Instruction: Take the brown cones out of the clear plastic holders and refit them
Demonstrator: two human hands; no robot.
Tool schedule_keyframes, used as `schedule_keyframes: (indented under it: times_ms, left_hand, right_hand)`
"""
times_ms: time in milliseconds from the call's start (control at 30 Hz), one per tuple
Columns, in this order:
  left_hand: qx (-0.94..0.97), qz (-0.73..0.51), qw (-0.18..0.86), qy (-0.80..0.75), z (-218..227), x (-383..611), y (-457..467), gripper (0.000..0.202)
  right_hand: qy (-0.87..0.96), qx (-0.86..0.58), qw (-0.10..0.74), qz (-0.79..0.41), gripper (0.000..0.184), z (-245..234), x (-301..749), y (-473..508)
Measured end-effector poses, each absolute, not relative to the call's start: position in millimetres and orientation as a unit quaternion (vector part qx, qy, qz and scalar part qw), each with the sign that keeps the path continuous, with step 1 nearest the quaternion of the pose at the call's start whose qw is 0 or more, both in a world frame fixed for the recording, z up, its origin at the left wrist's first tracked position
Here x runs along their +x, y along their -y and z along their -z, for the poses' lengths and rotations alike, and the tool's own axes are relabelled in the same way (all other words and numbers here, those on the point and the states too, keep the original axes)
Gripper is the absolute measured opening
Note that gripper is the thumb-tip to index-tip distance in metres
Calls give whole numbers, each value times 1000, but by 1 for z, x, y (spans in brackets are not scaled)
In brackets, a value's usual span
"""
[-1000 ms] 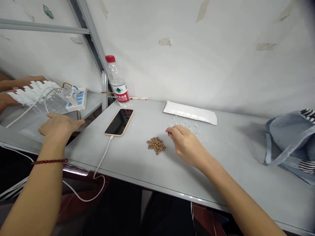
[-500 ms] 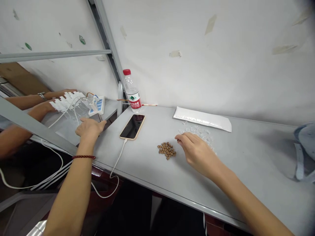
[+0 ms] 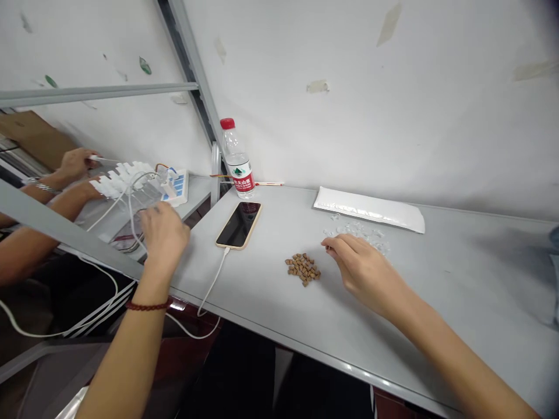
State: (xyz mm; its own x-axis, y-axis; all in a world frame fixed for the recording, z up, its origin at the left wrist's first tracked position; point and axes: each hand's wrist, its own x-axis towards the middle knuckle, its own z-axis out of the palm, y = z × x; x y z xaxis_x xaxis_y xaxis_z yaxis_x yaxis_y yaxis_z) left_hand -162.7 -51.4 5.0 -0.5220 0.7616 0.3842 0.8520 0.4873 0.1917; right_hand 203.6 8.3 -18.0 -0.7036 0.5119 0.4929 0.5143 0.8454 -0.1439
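My right hand [image 3: 362, 269] rests on the grey table [image 3: 458, 279], fingers curled together, fingertips between a small pile of brown pellets [image 3: 303, 269] and a scatter of clear plastic pieces [image 3: 360, 231]. What the fingers hold, if anything, is hidden. My left hand [image 3: 163, 234], with a red cord bracelet at the wrist, hovers blurred past the table's left edge, above a clear bag and white cables [image 3: 128, 235]. Its fingers are smeared by motion.
A phone [image 3: 239, 224] lies face up on a white charging cable [image 3: 213, 280]. A water bottle [image 3: 236, 158] and a white pouch [image 3: 369, 208] sit by the wall. At left, another person's hands [image 3: 74, 166] handle white parts [image 3: 120, 177] beside a power strip [image 3: 177, 186].
My left hand has pulled back from the table's corner and dropped lower over the clear bag. My right hand has stayed put. The view has shifted slightly.
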Motion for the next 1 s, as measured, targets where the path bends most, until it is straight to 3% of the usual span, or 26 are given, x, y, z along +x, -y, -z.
schedule_keyframes:
  times_ms: [133,233,333,433,600,700,867,1000]
  left_hand:
    - [-570,207,106,788,-22,-97,30,32]
    - [-705,212,-52,675,-36,-63,7,21]
    - [-776,127,-230,573,-39,-50,-17,18]
    - [-797,86,-300,518,-25,-46,-33,19]
    - [-815,199,-315,444,4,-27,-30,25]
    - [-844,220,-273,406,12,-14,-21,21]
    - [-890,228,-168,357,22,-8,-11,23]
    - [-884,257,-163,356,25,-10,-9,16]
  right_hand:
    - [922,-300,245,-25,27,21,206,-16]
    - [916,-316,240,-50,26,22,206,-19]
    - [908,-339,233,-82,24,23,205,-22]
    - [896,-358,235,-118,23,27,205,-23]
    - [876,-357,284,-157,19,32,199,-22]
    - [866,-362,297,-176,18,31,193,-18]
    - [875,-353,271,-189,19,31,187,-12]
    - [882,-348,251,-194,22,32,188,-14]
